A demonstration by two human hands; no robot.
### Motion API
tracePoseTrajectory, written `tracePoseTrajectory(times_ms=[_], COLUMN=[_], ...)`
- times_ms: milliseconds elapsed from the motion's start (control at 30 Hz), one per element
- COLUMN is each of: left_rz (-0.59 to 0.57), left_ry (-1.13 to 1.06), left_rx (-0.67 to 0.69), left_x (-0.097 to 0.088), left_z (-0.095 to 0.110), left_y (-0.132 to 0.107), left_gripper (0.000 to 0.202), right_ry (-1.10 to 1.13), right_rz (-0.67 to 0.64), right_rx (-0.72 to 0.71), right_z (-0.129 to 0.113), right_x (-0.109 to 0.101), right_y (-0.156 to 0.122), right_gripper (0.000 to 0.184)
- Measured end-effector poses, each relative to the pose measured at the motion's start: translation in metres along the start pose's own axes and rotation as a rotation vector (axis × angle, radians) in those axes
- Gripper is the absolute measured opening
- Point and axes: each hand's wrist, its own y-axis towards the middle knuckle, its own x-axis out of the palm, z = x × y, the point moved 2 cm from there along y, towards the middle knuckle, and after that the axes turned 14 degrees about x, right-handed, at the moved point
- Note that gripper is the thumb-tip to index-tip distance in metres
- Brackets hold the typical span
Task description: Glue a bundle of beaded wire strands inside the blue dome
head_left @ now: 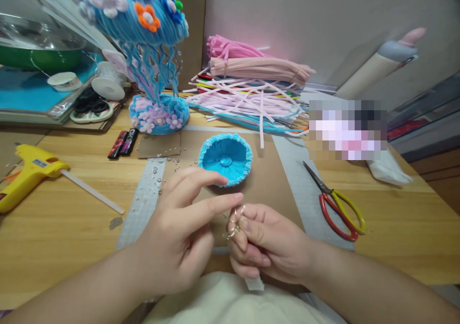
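My right hand (266, 242) is closed, its thumb and index finger pinching a small tangle of thin shiny wire (235, 229). A whitish translucent tab (255, 283) sticks out below that fist; what it belongs to is hidden. My left hand (183, 218) holds nothing, its index finger stretched out just above the wire and the other fingers apart. Beyond both hands a blue fuzzy-rimmed bowl shape (226, 160) lies with its hollow side up on the brown cardboard (266, 180). Clear beads (155, 170) are scattered left of it.
Red-and-yellow-handled scissors (338, 209) lie at right, a yellow glue gun (34, 173) with a glue stick at left. At the back stand a blue pipe-cleaner jellyfish (134, 22) and bundles of pink pipe cleaners (257, 67). Two small batteries (122, 143) and a thread spool (108, 82) are left.
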Motion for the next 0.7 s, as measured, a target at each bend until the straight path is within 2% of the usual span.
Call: tracePoseTrajectory(times_ms=[133, 200, 333, 433, 500, 600, 700], left_rz=[0.012, 0.039, 0.122, 0.076, 0.035, 0.012, -0.034], left_ry=[-0.061, -0.14, -0.483, -0.746, -0.793, -0.733, -0.686], left_rx=[-0.027, -0.096, -0.368, -0.531, -0.549, -0.511, -0.458], left_x=[0.001, 0.002, 0.008, 0.016, 0.018, 0.017, 0.015], left_z=[0.001, -0.001, -0.006, -0.005, -0.002, 0.0, 0.002], left_y=[-0.001, -0.002, -0.004, -0.004, -0.002, 0.001, 0.001], left_gripper=[0.057, 0.06, 0.047, 0.051, 0.051, 0.049, 0.051], right_ry=[-0.025, -0.034, -0.127, -0.283, -0.407, -0.578, -0.648], right_rz=[0.011, 0.029, 0.121, 0.221, 0.275, 0.321, 0.334], right_rx=[-0.047, -0.058, -0.085, -0.119, -0.148, -0.233, -0.323], right_z=[-0.001, -0.002, -0.003, -0.004, -0.005, -0.008, -0.01], right_x=[0.0, -0.001, -0.006, -0.009, -0.009, -0.006, -0.005], right_y=[0.001, 0.001, 0.002, 0.0, -0.002, -0.006, -0.009], right_gripper=[0.026, 0.025, 0.027, 0.03, 0.03, 0.028, 0.025])
